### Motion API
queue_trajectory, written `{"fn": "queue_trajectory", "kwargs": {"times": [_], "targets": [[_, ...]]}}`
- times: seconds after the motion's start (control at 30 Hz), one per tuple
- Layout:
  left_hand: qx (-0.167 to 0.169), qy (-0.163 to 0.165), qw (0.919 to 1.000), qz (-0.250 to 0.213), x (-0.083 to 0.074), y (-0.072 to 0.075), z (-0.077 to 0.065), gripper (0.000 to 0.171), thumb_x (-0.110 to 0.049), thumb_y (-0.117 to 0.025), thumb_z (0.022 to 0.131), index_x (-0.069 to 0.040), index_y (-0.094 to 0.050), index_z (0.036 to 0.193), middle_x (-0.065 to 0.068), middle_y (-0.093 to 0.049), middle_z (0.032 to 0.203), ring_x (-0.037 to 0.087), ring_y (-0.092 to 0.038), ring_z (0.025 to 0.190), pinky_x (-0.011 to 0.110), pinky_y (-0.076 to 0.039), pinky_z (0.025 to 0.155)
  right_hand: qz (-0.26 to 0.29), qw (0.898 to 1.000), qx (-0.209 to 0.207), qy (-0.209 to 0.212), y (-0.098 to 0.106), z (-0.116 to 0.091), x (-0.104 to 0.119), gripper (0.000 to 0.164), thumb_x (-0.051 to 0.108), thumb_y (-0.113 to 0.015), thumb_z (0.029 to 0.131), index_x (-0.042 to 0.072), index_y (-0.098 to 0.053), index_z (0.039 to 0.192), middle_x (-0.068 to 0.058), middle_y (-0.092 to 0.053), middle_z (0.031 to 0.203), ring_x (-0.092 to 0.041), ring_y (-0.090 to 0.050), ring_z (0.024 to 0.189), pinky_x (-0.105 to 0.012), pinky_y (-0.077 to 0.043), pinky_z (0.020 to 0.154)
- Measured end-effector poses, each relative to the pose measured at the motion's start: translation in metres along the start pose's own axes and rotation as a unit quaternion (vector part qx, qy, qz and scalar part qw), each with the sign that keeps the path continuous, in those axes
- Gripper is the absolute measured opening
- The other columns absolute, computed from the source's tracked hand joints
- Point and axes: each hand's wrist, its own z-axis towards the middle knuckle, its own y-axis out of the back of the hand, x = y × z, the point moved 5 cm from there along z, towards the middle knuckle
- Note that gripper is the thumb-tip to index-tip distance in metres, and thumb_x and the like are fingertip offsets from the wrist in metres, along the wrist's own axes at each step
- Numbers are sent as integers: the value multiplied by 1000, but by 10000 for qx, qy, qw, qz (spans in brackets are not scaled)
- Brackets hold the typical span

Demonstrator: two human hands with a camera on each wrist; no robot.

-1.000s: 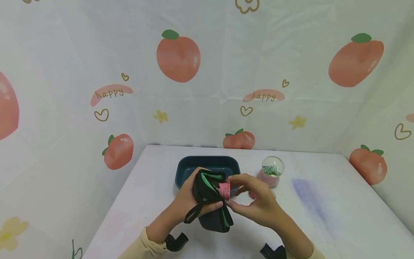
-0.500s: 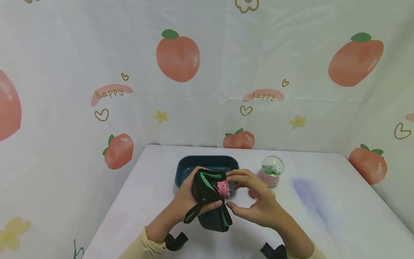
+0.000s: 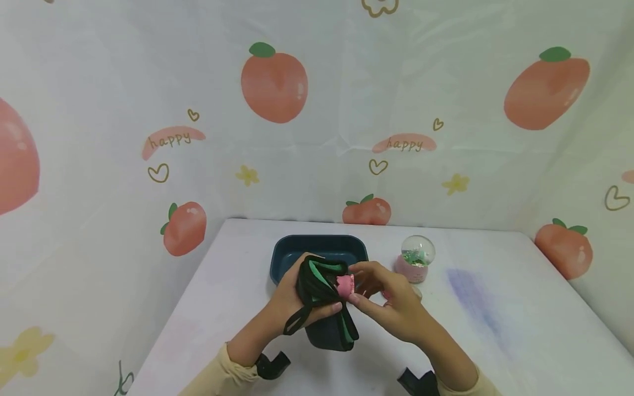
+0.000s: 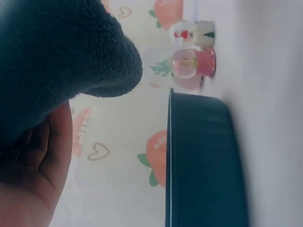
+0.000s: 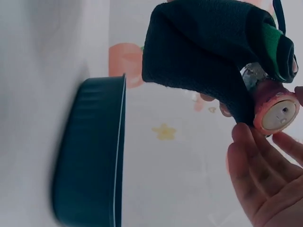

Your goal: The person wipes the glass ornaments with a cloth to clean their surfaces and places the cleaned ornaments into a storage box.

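Reads "happy" (lowercase, handwritten-style) on two curved salmon-pink printed bands (image 3: pixel 173 141), across the white peach-printed fabric backdrop (image 3: pixel 317 176).

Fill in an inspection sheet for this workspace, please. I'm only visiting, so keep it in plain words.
Surface: white table, violet patch on its right side.
Job's things: green-lined dark cloth; pink-based globe partly inside its folds.
Clutter: dark tray behind the cloth; large snow globe, small pink globe and white-based globe stand to the tray's right.
Hands: left hand holds the cloth; right hand has its fingers at the held globe's base, grip unclear.
Cables: nothing seen.
Surroundings: peach-print backdrop behind the table.
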Motion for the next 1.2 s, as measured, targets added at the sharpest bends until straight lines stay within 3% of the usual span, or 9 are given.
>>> {"fn": "queue_trajectory", "kwargs": {"times": [0.2,0.3,0.4,0.53,0.67,0.77,0.93,1.03,1.2], "targets": [[-81,-85,9998,-143,0,1,1,69,-17,-95,76,-19,-57,133,0,-71,124,18,-69,114,39,-60,97,363,9941,-189,1003,1,1,1,68,-13,-89,70,-4,-61,131,-17,-67,122,-20,-67,111,-29,-65,79],[-46,-36,10000,-74,0,2,2,68,-19,-96,77,-20,-57,133,-2,-71,124,17,-68,114,38,-60,97,409,9905,-229,1292,1,1,2,67,-16,-89,67,-6,-63,128,-19,-67,122,-21,-66,113,-27,-64,83],[-9,-21,10000,-6,0,2,1,68,-19,-96,76,-20,-57,132,-2,-71,122,16,-68,113,38,-60,96,244,9942,-191,1026,2,0,0,63,-13,-90,71,-2,-65,128,-13,-72,116,-17,-70,105,-26,-63,83],[56,-8,10000,-29,-1,0,1,68,-19,-95,77,-20,-56,132,-2,-71,122,16,-68,114,39,-60,96,10,9999,-12,148,1,-2,-4,54,-4,-86,83,7,-63,131,-3,-78,105,-10,-74,90,-28,-64,78],[32,-32,10000,-63,-1,1,2,69,-19,-95,77,-19,-55,133,-2,-71,123,16,-69,114,39,-61,96,53,9990,165,-406,-1,-2,-6,45,3,-79,93,13,-62,134,0,-78,105,-11,-75,90,-30,-65,78],[-67,-52,10000,-49,0,3,2,69,-18,-95,76,-19,-56,133,-1,-71,123,17,-68,114,40,-61,95,235,9994,160,-222,-1,0,-4,51,1,-82,90,10,-62,135,-4,-75,117,-14,-75,99,-31,-65,79],[-140,-49,9998,-98,1,4,2,69,-18,-95,75,-20,-58,133,-1,-71,123,18,-68,115,39,-60,97,561,9950,36,830,1,2,1,71,-13,-91,70,-3,-60,134,-18,-67,127,-19,-69,113,-35,-66,78],[-141,-48,9998,-109,1,4,3,69,-17,-95,75,-20,-58,133,-1,-71,124,18,-68,115,38,-60,98,630,9902,-26,1245,0,2,2,72,-18,-91,65,-7,-61,130,-21,-66,124,-20,-67,116,-35,-66,77],[-21,-6,10000,-9,0,3,2,68,-20,-95,76,-20,-56,132,-2,-71,122,16,-69,114,39,-60,97,428,9949,-23,909,-1,1,3,65,-12,-90,73,-3,-61,131,-15,-74,116,-17,-73,105,-33,-66,77]]}}
